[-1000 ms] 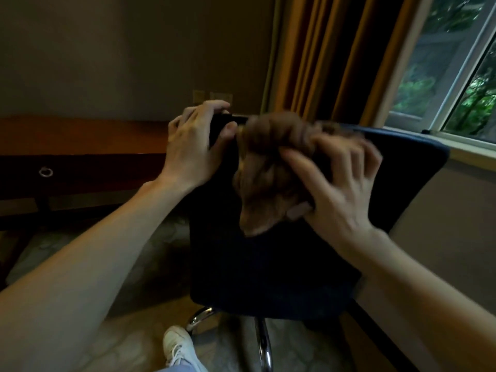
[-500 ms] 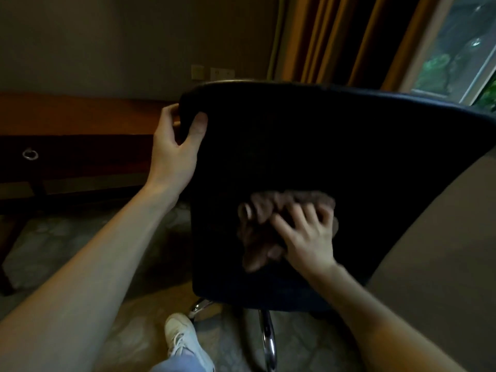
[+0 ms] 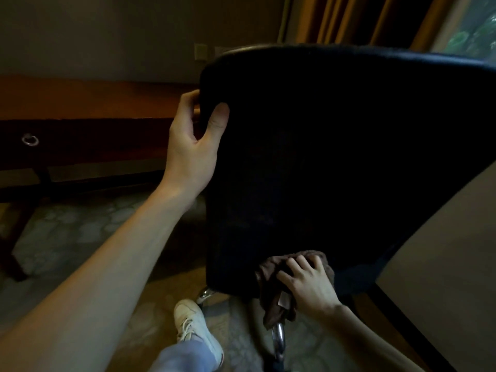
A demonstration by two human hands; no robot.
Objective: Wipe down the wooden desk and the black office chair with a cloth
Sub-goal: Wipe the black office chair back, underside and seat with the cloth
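The right hand (image 3: pixel 308 284) presses the bunched cloth (image 3: pixel 271 275) against the bottom edge of the chair (image 3: pixel 335 157) back, fingers curled into it. All unwiped backrest lies above that hand, so the next stroke likely runs upward. The left hand (image 3: pixel 193 146) grips the chair's upper left edge. The bench (image 3: pixel 94 100) stands well apart, beyond the left hand.

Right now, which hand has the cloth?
The right hand, low on the chair back, presses the brown cloth against it. The left hand only grips the chair's upper side edge.
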